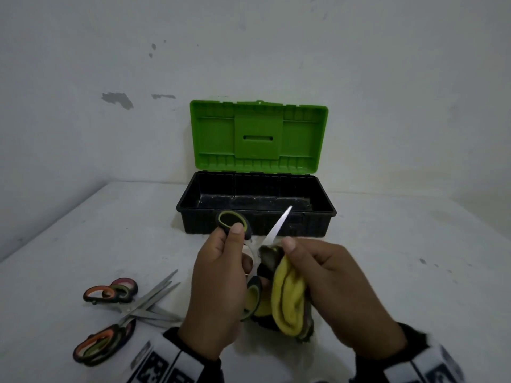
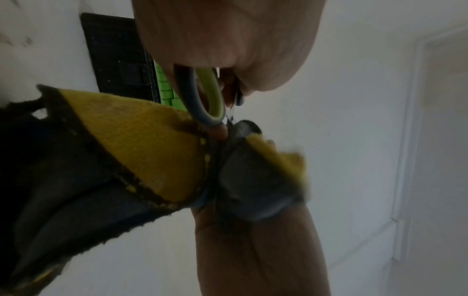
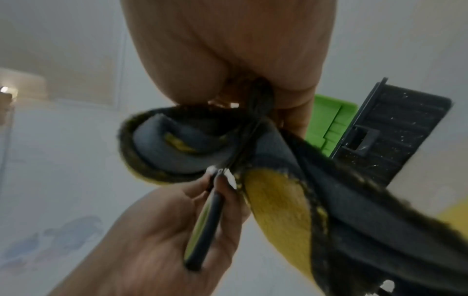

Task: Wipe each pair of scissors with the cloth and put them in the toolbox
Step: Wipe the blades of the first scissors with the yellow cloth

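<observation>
- Held scissors above the table, just in front of the open toolbox, blades spread, one blade pointing up toward the box.
- Gripped by the left hand at the handles: fingers curled round the lower handle, thumb pressed on the upper loop; same grip seen in the right wrist view, handle lying across the left palm.
- Pinched by the right hand: yellow and grey cloth, folded over the scissors near the pivot, thumb on top, fingers curled beneath.
- Judged stiff and fairly light: metal blades, plastic handles with a softer lining. Blades likely slick and sharp at the edge and tip, so best taken by the handles only, as here.
- Judged soft and limp: the cloth, frayed at its dark edges, draping below the hand. Likely to snag on the open blades; safer wiped from pivot toward tip, along the flat, with cloth between finger and edge.
- Left on the table at the near left: more scissors with orange, green and purplish handles, lying crossed in a loose pile; exact count unclear.
- Toolbox seen with green lid raised, black tray showing no scissors inside; task judged early.
</observation>
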The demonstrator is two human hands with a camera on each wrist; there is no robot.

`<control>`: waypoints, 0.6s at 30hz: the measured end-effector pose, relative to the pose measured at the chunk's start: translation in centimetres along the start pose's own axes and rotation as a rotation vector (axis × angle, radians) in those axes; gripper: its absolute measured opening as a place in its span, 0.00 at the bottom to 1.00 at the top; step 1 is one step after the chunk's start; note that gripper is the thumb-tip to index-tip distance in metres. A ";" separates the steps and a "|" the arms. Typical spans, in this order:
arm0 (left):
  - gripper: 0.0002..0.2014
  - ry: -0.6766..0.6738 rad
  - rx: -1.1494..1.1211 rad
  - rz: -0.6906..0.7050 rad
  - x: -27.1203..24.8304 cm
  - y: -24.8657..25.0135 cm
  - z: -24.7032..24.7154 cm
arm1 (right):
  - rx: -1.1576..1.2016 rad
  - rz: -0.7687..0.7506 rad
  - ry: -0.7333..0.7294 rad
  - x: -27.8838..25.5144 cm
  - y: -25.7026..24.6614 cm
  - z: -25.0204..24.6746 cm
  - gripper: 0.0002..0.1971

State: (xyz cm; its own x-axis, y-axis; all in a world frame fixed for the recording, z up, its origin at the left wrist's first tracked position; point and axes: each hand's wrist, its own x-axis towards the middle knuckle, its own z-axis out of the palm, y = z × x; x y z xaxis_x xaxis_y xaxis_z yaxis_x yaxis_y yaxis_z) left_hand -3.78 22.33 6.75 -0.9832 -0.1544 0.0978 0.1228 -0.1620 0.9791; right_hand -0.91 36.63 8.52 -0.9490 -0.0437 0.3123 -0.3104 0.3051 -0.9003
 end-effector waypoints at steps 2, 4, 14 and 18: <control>0.18 0.023 0.015 0.018 0.1 -0.1 0.0 | -0.059 -0.018 0.010 0.0 0.2 0.7 0.08; 0.17 0.024 0.035 0.050 0.0 -0.1 0.0 | -0.105 -0.028 0.028 0.1 0.4 1.1 0.03; 0.16 0.006 -0.059 -0.006 -0.3 0.2 0.1 | -0.071 -0.022 0.017 0.2 -0.2 0.9 0.06; 0.17 0.029 -0.102 -0.021 -0.4 0.2 0.1 | -0.189 -0.013 0.002 0.0 -0.2 -0.3 0.07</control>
State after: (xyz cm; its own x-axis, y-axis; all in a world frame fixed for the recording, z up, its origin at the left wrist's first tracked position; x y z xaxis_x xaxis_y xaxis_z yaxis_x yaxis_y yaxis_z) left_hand -3.42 22.47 6.94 -0.9814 -0.1781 0.0711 0.1172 -0.2640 0.9574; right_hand -0.79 36.88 8.83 -0.9448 -0.0466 0.3243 -0.3061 0.4782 -0.8231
